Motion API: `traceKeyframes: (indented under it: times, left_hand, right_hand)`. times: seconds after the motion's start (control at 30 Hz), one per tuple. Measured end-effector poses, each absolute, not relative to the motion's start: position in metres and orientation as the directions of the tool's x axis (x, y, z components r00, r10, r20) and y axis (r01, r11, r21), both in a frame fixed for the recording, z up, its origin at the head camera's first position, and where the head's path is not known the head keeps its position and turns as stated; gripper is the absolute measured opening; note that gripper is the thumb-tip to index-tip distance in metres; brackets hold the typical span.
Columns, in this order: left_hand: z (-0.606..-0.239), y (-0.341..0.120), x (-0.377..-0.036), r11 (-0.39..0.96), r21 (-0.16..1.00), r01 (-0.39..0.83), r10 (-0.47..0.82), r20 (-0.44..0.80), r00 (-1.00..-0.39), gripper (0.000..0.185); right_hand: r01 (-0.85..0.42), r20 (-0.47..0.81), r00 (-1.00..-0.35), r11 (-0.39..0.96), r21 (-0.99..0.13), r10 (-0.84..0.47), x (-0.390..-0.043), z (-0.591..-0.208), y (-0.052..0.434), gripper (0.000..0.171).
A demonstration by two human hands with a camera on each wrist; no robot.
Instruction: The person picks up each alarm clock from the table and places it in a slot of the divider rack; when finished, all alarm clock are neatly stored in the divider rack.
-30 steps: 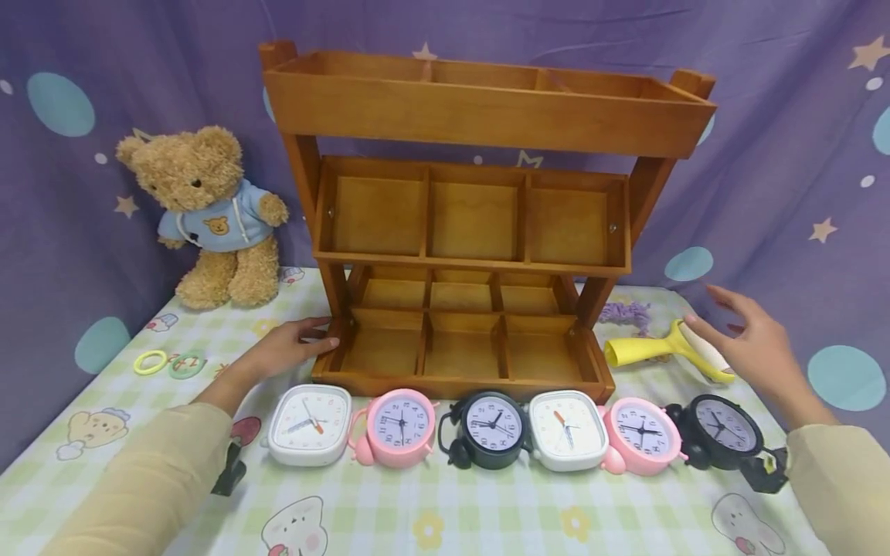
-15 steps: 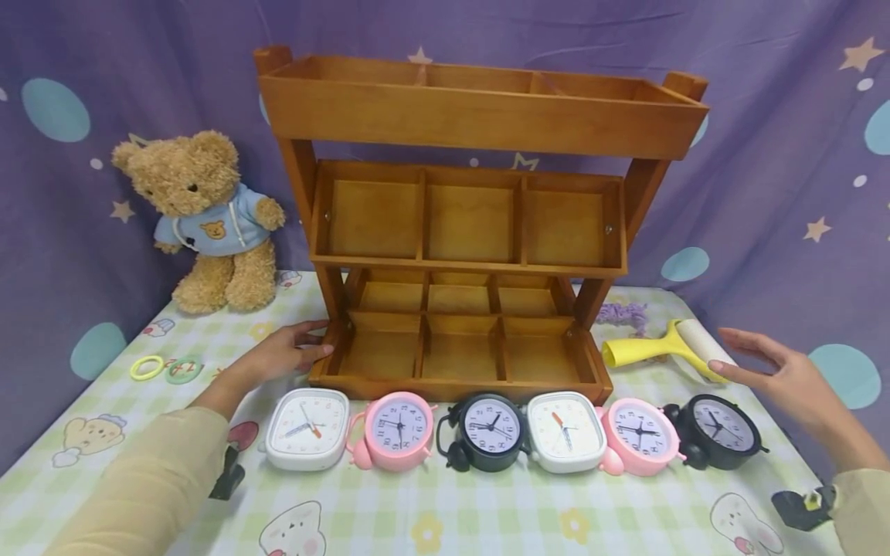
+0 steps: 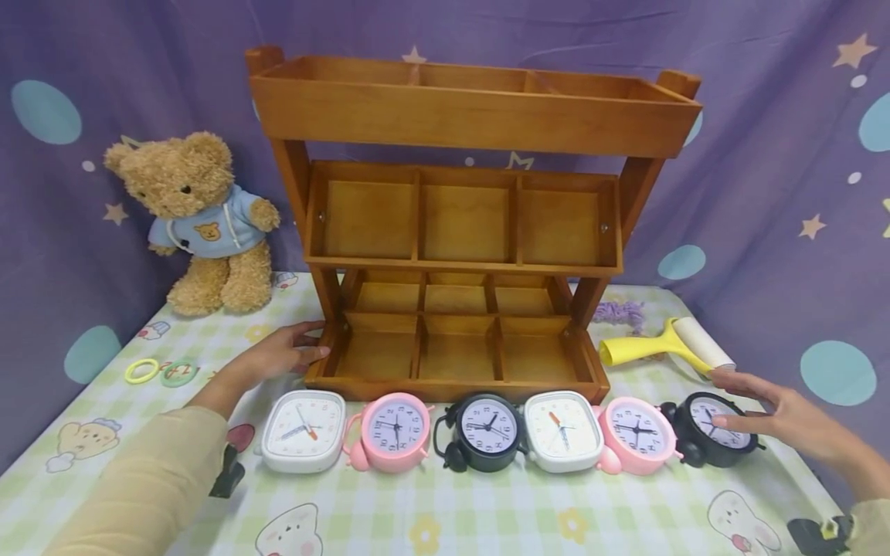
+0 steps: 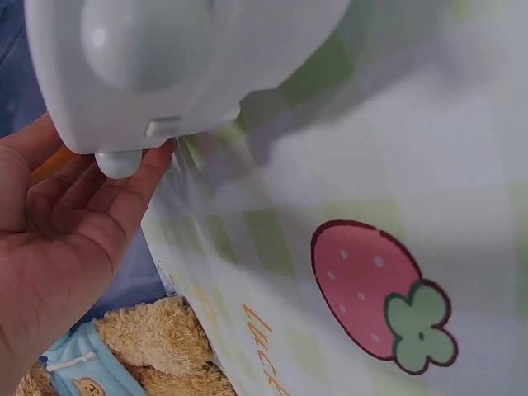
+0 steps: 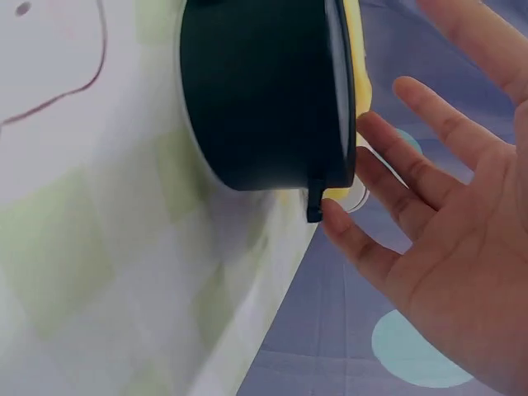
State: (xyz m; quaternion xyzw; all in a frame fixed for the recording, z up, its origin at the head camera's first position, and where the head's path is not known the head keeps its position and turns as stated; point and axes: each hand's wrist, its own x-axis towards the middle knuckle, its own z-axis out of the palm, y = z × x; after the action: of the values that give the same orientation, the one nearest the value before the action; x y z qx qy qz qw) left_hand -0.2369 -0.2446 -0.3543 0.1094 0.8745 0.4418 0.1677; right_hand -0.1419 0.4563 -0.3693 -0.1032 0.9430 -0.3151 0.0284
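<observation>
My left hand (image 3: 281,355) rests against the lower left end of a brown wooden shelf rack (image 3: 473,120), fingers relaxed at its side board. Over the rightmost black alarm clock (image 3: 716,428) reaches my right hand (image 3: 786,413), fingers spread and thumb above the dial. Leftward along the row lie a pink alarm clock (image 3: 638,434), a white square clock (image 3: 563,431), another black alarm clock (image 3: 487,432), another pink alarm clock (image 3: 395,432) and a white clock (image 3: 306,430). The left wrist view shows the white clock (image 4: 157,66) partly hiding my left fingertips.
A yellow-handled lint roller (image 3: 660,346) lies right of the rack, with purple stringy material (image 3: 620,313) behind it. At left are a teddy bear (image 3: 205,232), a yellow ring (image 3: 142,371) and a green ring (image 3: 179,372). A purple curtain (image 3: 758,154) hangs behind.
My right hand has moved from beside the lint roller down and forward to the rightmost black alarm clock. The left hand stays at the rack; the head view shifts slightly.
</observation>
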Motion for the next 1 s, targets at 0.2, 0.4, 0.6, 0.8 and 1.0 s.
traceKeyframes:
  times: [0.2,0.4,0.6,0.8,1.0]
  left_hand:
    - [-0.354,-0.245,-0.236,0.583,0.811,0.04,0.338,-0.198,-0.92,0.066]
    - [-0.356,-0.246,-0.236,0.573,0.819,0.04,0.34,-0.193,-0.921,0.067]
    - [-0.356,-0.244,-0.236,0.582,0.812,0.037,0.338,-0.2,-0.92,0.067]
    - [-0.355,-0.243,-0.236,0.59,0.807,0.041,0.335,-0.198,-0.921,0.066]
    - [-0.353,-0.242,-0.236,0.588,0.808,0.034,0.33,-0.202,-0.922,0.067]
  right_hand:
    - [-0.189,-0.03,-0.967,0.795,-0.577,-0.252,-0.141,-0.375,0.455,0.067]
    - [-0.184,-0.109,-0.95,0.809,-0.558,-0.292,-0.141,-0.377,0.45,0.08]
    - [-0.22,-0.101,-0.936,0.786,-0.578,-0.337,-0.142,-0.382,0.448,0.087]
    - [-0.21,-0.099,-0.933,0.744,-0.634,-0.347,-0.145,-0.383,0.449,0.082]
    - [-0.188,-0.113,-0.94,0.764,-0.617,-0.323,-0.147,-0.381,0.448,0.077]
